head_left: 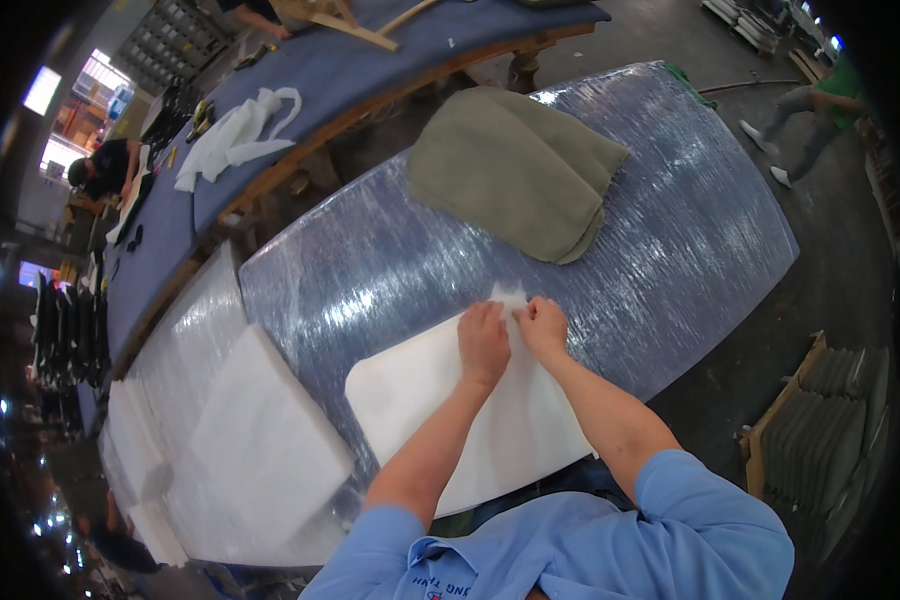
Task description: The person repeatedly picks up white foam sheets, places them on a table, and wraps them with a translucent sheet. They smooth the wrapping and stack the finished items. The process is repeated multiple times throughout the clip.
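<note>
Because both hands, left and right, pinch the far corner of the white foam pad lying under them on the slick wrapped desk (olive cover just beyond), a hard tug could tear it.

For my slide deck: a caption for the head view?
Both hands, left hand and right hand, pinch a white cushion cover's edge.

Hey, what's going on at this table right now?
A person in a blue shirt is working on a white cushion insert lying on a plastic-wrapped table. The left hand and right hand pinch its far edge close together. An olive-green fabric cover lies further back on the same table, untouched. Another white foam pad sits on the wrapped surface to the left.
</note>
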A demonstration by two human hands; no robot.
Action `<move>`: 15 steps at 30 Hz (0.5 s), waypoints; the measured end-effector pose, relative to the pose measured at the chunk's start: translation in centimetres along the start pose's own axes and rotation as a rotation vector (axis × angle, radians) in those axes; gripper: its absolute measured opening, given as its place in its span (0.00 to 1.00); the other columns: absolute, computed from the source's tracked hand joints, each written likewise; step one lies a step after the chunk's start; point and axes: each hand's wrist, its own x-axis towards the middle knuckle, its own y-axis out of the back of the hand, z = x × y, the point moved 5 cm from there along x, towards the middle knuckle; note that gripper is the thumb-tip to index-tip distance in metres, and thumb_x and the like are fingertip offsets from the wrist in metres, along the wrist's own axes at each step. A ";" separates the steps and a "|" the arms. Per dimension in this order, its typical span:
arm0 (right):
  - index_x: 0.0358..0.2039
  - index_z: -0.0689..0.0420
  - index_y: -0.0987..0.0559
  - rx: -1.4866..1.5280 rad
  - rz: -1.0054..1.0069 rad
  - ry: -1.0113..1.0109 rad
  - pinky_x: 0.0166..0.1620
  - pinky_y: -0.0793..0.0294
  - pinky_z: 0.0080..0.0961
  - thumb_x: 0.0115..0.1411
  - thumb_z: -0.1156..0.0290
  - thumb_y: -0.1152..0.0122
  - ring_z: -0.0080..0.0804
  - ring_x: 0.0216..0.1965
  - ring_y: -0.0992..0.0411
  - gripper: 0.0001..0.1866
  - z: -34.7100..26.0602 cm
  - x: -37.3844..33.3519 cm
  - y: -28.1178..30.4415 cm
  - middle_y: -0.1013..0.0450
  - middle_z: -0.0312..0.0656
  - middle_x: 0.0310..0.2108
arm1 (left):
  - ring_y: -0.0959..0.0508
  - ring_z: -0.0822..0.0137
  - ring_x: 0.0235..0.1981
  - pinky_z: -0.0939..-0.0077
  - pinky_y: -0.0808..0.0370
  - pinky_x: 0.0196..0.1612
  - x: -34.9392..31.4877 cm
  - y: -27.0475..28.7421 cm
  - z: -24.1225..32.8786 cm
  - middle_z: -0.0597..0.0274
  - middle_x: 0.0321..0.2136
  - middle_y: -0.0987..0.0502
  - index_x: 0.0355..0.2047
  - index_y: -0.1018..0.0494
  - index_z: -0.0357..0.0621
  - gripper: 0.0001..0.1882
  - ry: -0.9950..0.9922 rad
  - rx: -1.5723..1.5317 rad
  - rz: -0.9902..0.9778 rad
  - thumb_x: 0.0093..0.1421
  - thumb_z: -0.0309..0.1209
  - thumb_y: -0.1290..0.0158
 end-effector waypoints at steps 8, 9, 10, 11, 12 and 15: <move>0.33 0.57 0.20 0.132 -0.035 -0.131 0.44 0.26 0.39 0.56 0.64 0.30 0.46 0.37 0.24 0.12 0.6 0.9 1.1 0.24 0.44 0.31 | 0.60 0.47 0.78 0.45 0.66 0.76 -1.7 -2.9 -0.2 0.51 0.77 0.58 0.76 0.54 0.48 0.39 0.032 0.254 -0.317 0.71 0.48 0.58; 0.34 0.56 0.20 0.135 0.015 -0.013 0.44 0.26 0.40 0.56 0.65 0.31 0.45 0.38 0.24 0.10 -0.2 0.3 1.4 0.23 0.44 0.32 | 0.61 0.47 0.78 0.45 0.67 0.76 -1.8 -2.8 -0.3 0.50 0.77 0.60 0.77 0.56 0.48 0.39 0.053 0.252 -0.340 0.71 0.49 0.59; 0.35 0.56 0.20 0.139 0.072 0.108 0.45 0.26 0.40 0.56 0.67 0.32 0.45 0.39 0.24 0.09 -1.0 -0.2 1.8 0.23 0.43 0.32 | 0.61 0.47 0.78 0.45 0.67 0.76 -1.7 -2.5 -0.3 0.49 0.77 0.60 0.77 0.56 0.48 0.40 0.053 0.255 -0.342 0.70 0.49 0.59; 0.36 0.55 0.20 0.141 0.138 0.226 0.45 0.26 0.40 0.56 0.68 0.33 0.45 0.39 0.24 0.09 -1.6 -0.9 2.3 0.23 0.43 0.33 | 0.61 0.47 0.78 0.45 0.67 0.76 -1.8 -2.4 -0.2 0.49 0.77 0.60 0.77 0.55 0.48 0.40 0.042 0.255 -0.344 0.70 0.48 0.58; 0.39 0.53 0.20 0.070 0.177 0.474 0.45 0.26 0.41 0.56 0.69 0.35 0.45 0.40 0.24 0.09 -2.5 -1.7 2.3 0.23 0.43 0.36 | 0.62 0.47 0.78 0.45 0.67 0.76 -1.5 -2.5 0.4 0.48 0.77 0.60 0.77 0.55 0.49 0.40 0.016 0.249 -0.341 0.69 0.48 0.57; 0.46 0.49 0.20 -0.180 0.049 0.634 0.47 0.27 0.45 0.57 0.68 0.39 0.43 0.49 0.25 0.15 -2.9 -3.4 0.2 0.22 0.40 0.49 | 0.63 0.49 0.78 0.44 0.70 0.75 -1.2 -2.8 0.0 0.47 0.77 0.61 0.77 0.58 0.49 0.41 0.044 0.278 -0.380 0.69 0.47 0.58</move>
